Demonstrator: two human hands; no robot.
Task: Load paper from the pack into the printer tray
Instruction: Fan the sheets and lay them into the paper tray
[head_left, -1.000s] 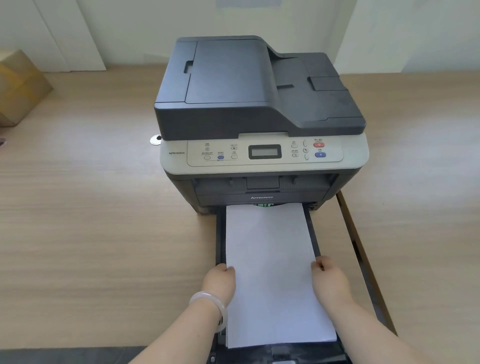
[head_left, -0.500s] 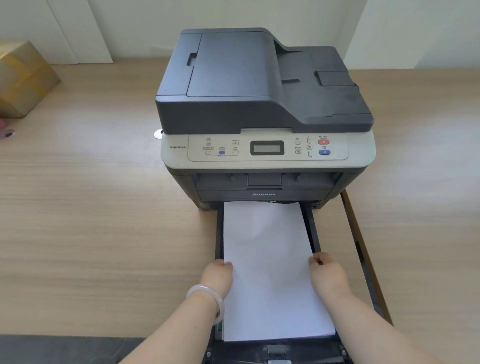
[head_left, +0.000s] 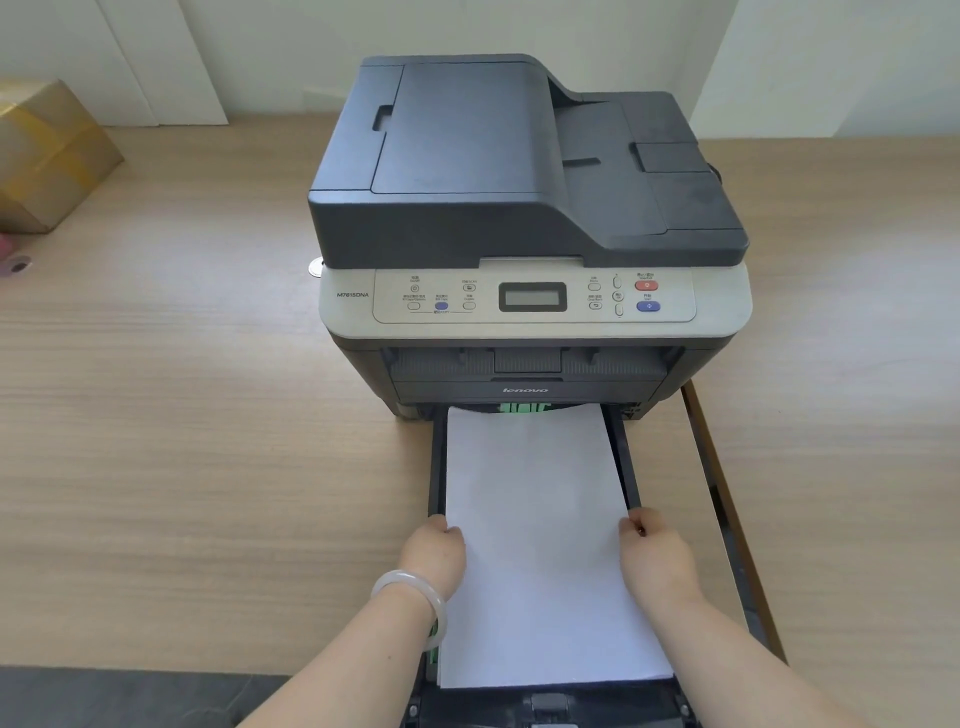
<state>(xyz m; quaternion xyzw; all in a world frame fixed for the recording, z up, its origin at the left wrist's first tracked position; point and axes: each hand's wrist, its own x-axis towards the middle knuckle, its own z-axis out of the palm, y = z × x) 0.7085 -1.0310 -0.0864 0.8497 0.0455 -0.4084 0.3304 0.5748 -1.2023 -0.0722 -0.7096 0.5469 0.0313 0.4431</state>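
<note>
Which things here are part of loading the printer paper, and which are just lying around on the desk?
Part of the job: white paper stack, pulled-out printer tray, printer, left hand, right hand.

Just lying about: cardboard box, pink tape roll, small round silver thing.

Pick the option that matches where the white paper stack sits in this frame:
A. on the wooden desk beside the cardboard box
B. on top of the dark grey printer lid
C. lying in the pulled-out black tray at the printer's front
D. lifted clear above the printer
C: the white paper stack lies flat inside the pulled-out black tray, with the left hand and right hand at its side edges.
</note>
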